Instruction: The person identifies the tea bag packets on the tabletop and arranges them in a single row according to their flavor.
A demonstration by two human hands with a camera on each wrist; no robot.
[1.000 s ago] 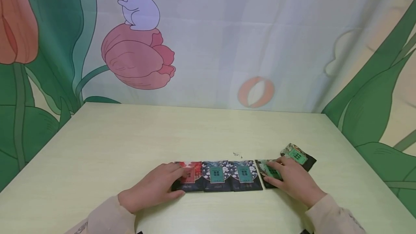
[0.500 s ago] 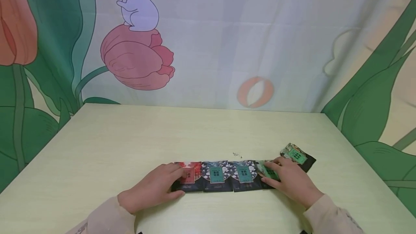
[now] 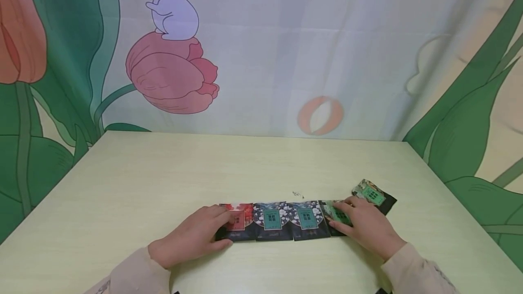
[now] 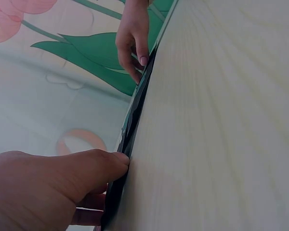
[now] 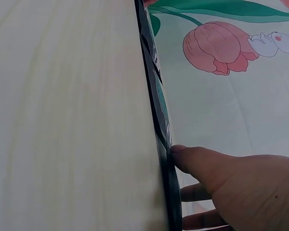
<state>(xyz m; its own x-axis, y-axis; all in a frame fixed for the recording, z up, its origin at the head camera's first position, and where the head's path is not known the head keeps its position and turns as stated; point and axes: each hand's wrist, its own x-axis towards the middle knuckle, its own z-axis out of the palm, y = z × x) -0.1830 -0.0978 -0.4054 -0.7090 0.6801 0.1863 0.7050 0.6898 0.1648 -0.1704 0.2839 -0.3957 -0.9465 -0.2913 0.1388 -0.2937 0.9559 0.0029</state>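
Note:
Flat tea sachets lie in a row on the table. At the left end is a red-and-black sachet [image 3: 244, 214], with my left hand [image 3: 200, 232] resting over its left part and the thumb at its near edge. Beside it come two dark blue floral sachets, one left [image 3: 273, 219] and one right [image 3: 307, 219], with teal labels. My right hand [image 3: 369, 228] rests on a green-and-black sachet [image 3: 337, 212] at the right end, covering its right part. In the right wrist view, the right thumb [image 5: 185, 155] touches the sachet's near edge.
Another green-and-black sachet [image 3: 373, 195] lies tilted behind my right hand. A small dark mark [image 3: 298, 193] shows on the pale table [image 3: 204, 162] behind the row. A printed curtain [image 3: 261, 58] hangs at the table's far edge.
My right hand has slid the green-and-black sachet slightly left, closing the gap to the right blue one. My left hand has stayed in place on the red-and-black sachet.

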